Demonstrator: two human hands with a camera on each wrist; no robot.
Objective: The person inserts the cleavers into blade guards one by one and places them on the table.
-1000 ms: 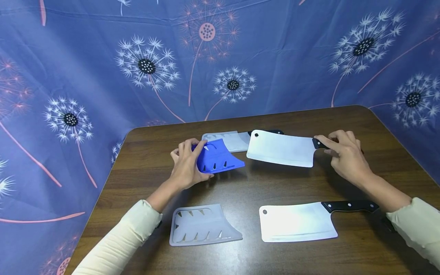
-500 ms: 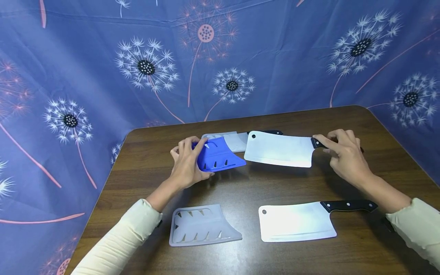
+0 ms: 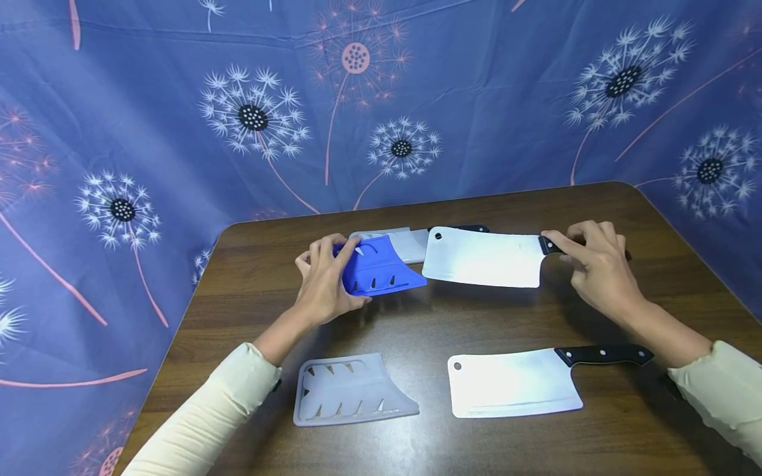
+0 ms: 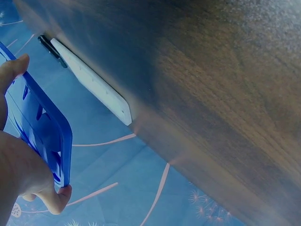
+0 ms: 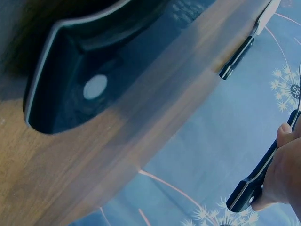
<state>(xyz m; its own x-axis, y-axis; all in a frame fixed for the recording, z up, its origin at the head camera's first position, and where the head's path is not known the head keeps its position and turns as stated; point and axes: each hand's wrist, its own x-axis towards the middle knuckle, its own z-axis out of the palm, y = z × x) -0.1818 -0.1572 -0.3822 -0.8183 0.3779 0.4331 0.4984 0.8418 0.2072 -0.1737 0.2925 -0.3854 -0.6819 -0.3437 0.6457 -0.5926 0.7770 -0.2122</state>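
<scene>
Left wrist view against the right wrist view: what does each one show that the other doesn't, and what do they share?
Only the left wrist view shows the left hand, gripping the blue sheath.

Only the right wrist view shows the right hand, holding the raised cleaver's handle, and the lying cleaver's handle, large and close to the camera.

Both show the wooden table, the patterned blue cloth and the sheathed cleaver at the back, mostly its handle in the right wrist view.
</scene>
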